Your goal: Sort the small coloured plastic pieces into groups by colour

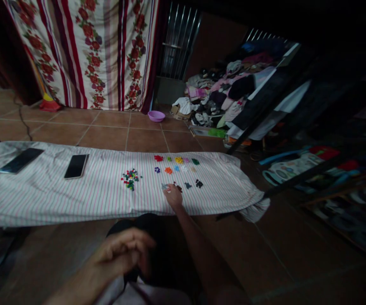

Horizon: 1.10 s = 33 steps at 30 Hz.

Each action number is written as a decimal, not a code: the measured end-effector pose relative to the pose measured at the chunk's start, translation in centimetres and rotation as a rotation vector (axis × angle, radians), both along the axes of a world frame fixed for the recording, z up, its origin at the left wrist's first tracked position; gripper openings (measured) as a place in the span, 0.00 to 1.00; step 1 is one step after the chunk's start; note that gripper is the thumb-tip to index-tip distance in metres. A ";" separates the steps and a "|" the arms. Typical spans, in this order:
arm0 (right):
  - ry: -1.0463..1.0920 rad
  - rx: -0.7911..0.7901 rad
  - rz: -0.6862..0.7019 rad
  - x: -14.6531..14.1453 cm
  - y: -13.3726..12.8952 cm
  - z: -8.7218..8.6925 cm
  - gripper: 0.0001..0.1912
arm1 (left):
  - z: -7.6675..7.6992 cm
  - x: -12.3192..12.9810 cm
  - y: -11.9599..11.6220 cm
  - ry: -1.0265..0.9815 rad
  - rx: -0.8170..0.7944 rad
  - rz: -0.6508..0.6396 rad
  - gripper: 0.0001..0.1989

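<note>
My right hand (174, 197) reaches onto the striped cloth, fingertips drawn together at a small heap of grey pieces (164, 186). Whether a piece is between them is too small to tell. Beside that hand lie brown pieces (178, 188), dark grey pieces (188, 185) and black pieces (199, 183). Farther back are heaps sorted by colour, among them red (158, 158), yellow (179, 160) and orange (168, 170). A mixed-colour pile (131, 178) sits to the left. Above my lap, my left hand (124, 252) is blurred, its fingers curled toward the thumb; anything inside is hidden.
The striped cloth (103, 199) covers a long low table. Two phone-like dark-screened devices (76, 166) (22, 160) lie at its left. Beyond are a purple basin (156, 116), a floral curtain (106, 55) and heaped clothes (221, 93). A dark frame bar (297, 182) crosses the right side.
</note>
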State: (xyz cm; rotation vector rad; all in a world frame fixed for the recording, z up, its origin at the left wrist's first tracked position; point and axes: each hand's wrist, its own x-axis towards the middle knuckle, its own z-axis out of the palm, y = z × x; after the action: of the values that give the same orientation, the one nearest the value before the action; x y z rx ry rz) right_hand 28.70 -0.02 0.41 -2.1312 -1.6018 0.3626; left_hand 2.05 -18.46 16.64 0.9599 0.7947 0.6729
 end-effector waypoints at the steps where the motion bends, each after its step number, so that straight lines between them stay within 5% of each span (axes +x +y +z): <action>1: -0.006 0.002 0.006 -0.1 -0.1 0.1 0.12 | -0.2 0.4 1.6 0.024 -0.030 0.066 0.17; 4: -0.036 -0.009 0.007 -0.4 -0.2 0.3 0.16 | -2.0 0.4 5.7 0.153 -0.194 0.311 0.13; 8: -0.126 -0.015 -0.021 -1.2 -0.2 0.4 0.21 | -6.8 -1.8 9.1 0.317 -0.279 0.600 0.10; 14: -0.201 0.000 -0.026 -1.5 0.0 0.1 0.18 | -12.0 -5.1 13.8 0.755 0.229 0.781 0.07; 23: 0.005 0.153 0.025 -0.1 -0.2 -0.7 0.22 | -14.4 -5.2 17.8 1.501 0.696 0.626 0.13; 27: 0.108 0.221 0.013 -1.3 -0.8 -0.6 0.19 | -14.8 -4.2 18.1 1.646 0.681 0.626 0.15; 33: 0.162 0.275 0.245 -5.6 1.1 0.5 0.12 | -14.3 -2.6 18.9 1.688 0.582 0.771 0.18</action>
State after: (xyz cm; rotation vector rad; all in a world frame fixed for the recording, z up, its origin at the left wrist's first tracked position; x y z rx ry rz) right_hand 23.06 1.12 0.92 -1.6661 -1.7115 0.3591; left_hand -0.52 0.40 2.37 1.7396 2.6451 0.6365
